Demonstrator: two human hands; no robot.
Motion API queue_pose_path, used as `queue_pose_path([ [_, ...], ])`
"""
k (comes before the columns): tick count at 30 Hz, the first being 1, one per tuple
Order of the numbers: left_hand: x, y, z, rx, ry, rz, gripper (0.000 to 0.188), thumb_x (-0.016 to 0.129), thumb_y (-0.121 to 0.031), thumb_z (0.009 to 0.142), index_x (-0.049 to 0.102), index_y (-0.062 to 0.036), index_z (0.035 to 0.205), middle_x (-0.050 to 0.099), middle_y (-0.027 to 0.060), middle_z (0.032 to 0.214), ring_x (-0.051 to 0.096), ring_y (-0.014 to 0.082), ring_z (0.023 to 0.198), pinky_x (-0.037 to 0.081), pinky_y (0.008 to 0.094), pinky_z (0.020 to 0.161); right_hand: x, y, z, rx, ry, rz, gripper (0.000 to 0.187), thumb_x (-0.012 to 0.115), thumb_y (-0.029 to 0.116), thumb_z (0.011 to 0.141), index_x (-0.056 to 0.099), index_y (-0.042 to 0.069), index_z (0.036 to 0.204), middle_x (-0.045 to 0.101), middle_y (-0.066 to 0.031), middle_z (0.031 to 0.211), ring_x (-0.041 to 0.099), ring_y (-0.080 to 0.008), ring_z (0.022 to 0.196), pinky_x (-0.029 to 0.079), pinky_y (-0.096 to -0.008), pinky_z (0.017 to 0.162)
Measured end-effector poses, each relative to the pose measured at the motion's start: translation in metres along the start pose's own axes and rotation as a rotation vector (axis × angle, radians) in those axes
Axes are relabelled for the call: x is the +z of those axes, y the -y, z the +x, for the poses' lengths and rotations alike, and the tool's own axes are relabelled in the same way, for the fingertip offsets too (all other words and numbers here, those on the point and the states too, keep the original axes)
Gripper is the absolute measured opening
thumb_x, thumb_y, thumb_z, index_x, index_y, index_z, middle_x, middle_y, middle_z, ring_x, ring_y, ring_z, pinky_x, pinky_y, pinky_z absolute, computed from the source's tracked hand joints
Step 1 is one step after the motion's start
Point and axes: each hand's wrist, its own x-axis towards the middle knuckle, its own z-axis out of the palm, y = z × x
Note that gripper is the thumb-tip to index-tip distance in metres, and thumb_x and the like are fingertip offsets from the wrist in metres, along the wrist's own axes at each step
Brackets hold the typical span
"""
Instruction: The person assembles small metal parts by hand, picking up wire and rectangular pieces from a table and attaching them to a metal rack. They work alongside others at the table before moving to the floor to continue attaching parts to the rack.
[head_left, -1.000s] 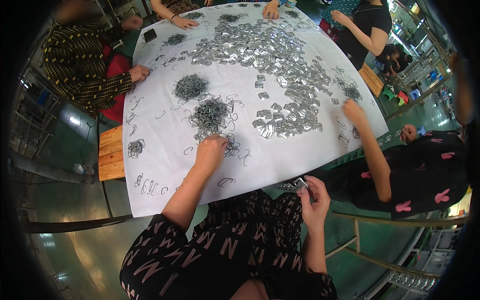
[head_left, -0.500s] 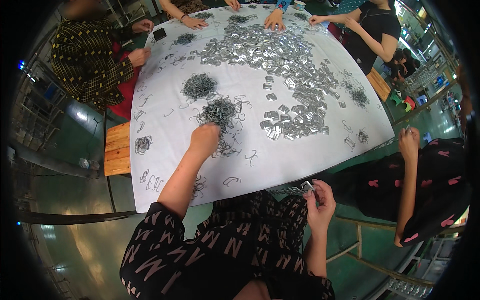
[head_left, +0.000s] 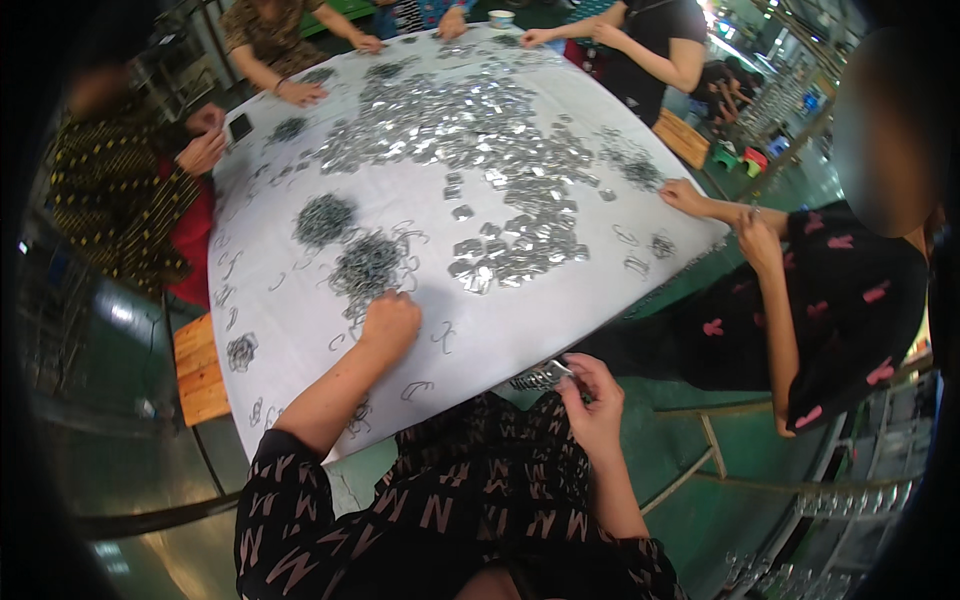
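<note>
Head view: beneath left grip (head_left: 392, 325), near end of wire-hook heap (head_left: 366, 262); with fingers curled downward, cannot tell whether pinching. Pinched between thumb and fingers of right grip (head_left: 595, 400): silver metal piece (head_left: 562, 369), at near edge of counter (head_left: 500, 330). Possible fault: lifting several hooks together, from tangling. Possible fault: dropping piece past edge, from loosened pinch. Open room: bare counter right of left grip, short of metal-plate heap (head_left: 525, 245) ahead of right grip.
</note>
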Motion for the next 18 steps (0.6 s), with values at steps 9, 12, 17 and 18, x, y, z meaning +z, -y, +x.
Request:
queue_pose_path([
  [9, -0.041, -0.031, 0.003, -0.076, -0.359, -0.872, 0.008, 0.059, -0.005, 0.083, 0.054, -0.0037, 0.089, 0.061, 0.0104, 0.077, 0.062, 0.0251, 0.072, 0.050, 0.0388, 0.064, 0.001, 0.005, 0.003, -0.006, 0.008, 0.015, 0.026, 0.059, -0.007, 0.081, 0.060, 0.000, 0.107, 0.063, -0.0087, 0.089, 0.063, -0.0131, 0.074, 0.050, -0.0241, 0.067],
  [12, -0.061, -0.067, -0.006, 0.011, -0.208, -1.377, 0.008, 0.056, -0.006, 0.089, 0.050, -0.0044, 0.093, 0.057, 0.0089, 0.081, 0.058, 0.0216, 0.076, 0.048, 0.0351, 0.068, 0.005, 0.007, 0.003, -0.020, 0.017, 0.040, 0.026, 0.059, -0.008, 0.082, 0.060, -0.001, 0.107, 0.063, -0.0092, 0.089, 0.064, -0.0141, 0.075, 0.050, -0.0245, 0.068],
  [17, -0.083, -0.094, -0.013, 0.277, -0.092, -1.580, 0.007, 0.052, -0.003, 0.091, 0.049, -0.0034, 0.097, 0.052, 0.0084, 0.105, 0.050, 0.0158, 0.095, 0.040, 0.0297, 0.088, 0.007, 0.014, 0.003, -0.015, 0.041, 0.075, 0.026, 0.059, -0.008, 0.083, 0.059, -0.002, 0.108, 0.063, -0.0091, 0.089, 0.065, -0.0139, 0.075, 0.051, -0.0251, 0.068],
  [18, -0.084, -0.096, -0.011, 0.313, -0.079, -1.614, 0.007, 0.052, -0.003, 0.091, 0.050, -0.0035, 0.098, 0.051, 0.0090, 0.109, 0.049, 0.0161, 0.098, 0.038, 0.0293, 0.089, 0.006, 0.013, 0.002, -0.009, 0.036, 0.078, 0.026, 0.059, -0.008, 0.083, 0.059, -0.002, 0.108, 0.063, -0.0091, 0.088, 0.065, -0.0137, 0.075, 0.051, -0.0251, 0.068],
])
